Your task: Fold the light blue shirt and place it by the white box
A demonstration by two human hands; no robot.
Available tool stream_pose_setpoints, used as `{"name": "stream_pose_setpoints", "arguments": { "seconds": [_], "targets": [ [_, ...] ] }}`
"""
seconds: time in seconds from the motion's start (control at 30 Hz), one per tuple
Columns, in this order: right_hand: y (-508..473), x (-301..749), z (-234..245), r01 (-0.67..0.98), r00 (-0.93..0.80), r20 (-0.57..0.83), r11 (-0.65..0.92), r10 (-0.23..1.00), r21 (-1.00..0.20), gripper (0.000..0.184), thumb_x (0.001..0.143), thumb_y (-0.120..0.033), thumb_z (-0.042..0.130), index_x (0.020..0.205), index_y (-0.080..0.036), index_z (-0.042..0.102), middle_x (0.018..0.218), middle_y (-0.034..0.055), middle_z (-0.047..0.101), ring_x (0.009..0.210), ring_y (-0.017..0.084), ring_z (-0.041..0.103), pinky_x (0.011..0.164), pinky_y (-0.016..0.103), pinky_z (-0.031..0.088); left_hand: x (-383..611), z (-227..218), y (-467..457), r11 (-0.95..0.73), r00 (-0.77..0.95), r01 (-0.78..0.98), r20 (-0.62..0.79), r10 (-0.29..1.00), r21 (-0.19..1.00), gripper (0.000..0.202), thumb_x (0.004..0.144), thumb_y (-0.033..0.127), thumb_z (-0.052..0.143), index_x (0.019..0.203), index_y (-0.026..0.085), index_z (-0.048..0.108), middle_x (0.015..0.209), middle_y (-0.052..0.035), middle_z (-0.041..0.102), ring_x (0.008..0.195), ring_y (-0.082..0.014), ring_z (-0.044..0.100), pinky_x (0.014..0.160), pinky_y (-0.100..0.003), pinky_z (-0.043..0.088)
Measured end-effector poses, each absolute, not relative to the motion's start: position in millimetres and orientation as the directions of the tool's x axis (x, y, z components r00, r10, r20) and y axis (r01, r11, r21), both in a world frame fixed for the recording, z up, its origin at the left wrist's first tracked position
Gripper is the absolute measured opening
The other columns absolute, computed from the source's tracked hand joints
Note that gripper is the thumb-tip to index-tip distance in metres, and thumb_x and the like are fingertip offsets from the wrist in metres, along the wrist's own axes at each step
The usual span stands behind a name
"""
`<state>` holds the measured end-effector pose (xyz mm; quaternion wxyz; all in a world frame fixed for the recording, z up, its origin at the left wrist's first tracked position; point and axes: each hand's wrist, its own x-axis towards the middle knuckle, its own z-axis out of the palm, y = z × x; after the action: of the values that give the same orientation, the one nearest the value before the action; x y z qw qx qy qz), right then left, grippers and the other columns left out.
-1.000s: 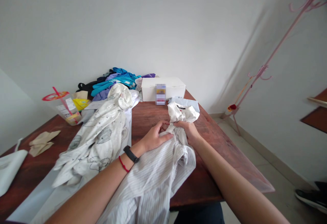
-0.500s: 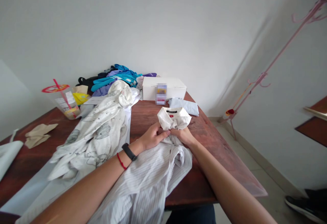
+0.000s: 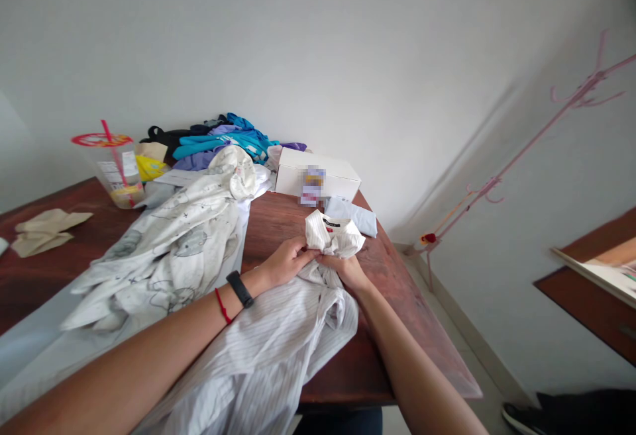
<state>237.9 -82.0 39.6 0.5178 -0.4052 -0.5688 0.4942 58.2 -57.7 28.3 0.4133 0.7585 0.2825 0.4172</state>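
Observation:
A white pinstriped shirt (image 3: 278,349) lies crumpled on the dark wooden table (image 3: 397,302) and hangs over its near edge. My left hand (image 3: 283,261) and my right hand (image 3: 345,269) are closed on the shirt just below its collar (image 3: 332,233), which stands bunched up with a dark label showing. The two hands almost touch each other. A black band and a red string sit on my left wrist.
A pale printed garment (image 3: 173,243) sprawls to the left. Behind it lie a heap of blue and purple clothes (image 3: 223,144), a white box (image 3: 315,173), a folded light-blue cloth (image 3: 352,214), a plastic cup with a red straw (image 3: 113,167) and brown paper (image 3: 42,231). A pink coat stand (image 3: 521,150) leans at the right wall.
Both hands have drawn closer together below the collar, and the collar has bunched up tighter. The view has swung to the right.

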Motion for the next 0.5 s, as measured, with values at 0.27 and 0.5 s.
{"name": "stream_pose_setpoints", "arguments": {
  "seconds": [0.27,0.5],
  "targets": [
    [-80.2,242.8,30.5,-0.082,-0.186,0.156,0.143,0.970,-0.986,0.042,0.068,-0.026,0.084,0.108,-0.025,0.073,0.112,0.0037,0.074,0.107,0.027,0.066,0.101,0.041,0.050,57.3,23.6,-52.9,-0.474,0.500,0.010,0.406,0.765,0.881,0.022,0.092,0.033,0.064,0.096,0.014,0.072,0.098,-0.0076,0.076,0.094,-0.0256,0.068,0.085,-0.032,0.051],
    [-80.9,239.7,27.7,-0.194,-0.163,0.142,0.109,0.976,-0.975,0.044,0.063,-0.020,0.086,0.105,-0.022,0.073,0.104,0.0026,0.075,0.097,0.024,0.068,0.093,0.036,0.053,58.6,21.9,-52.5,-0.428,0.494,-0.011,0.377,0.783,0.904,0.030,0.092,0.043,0.067,0.091,0.014,0.073,0.091,-0.0062,0.075,0.088,-0.0247,0.066,0.082,-0.033,0.051]
  ]
}}
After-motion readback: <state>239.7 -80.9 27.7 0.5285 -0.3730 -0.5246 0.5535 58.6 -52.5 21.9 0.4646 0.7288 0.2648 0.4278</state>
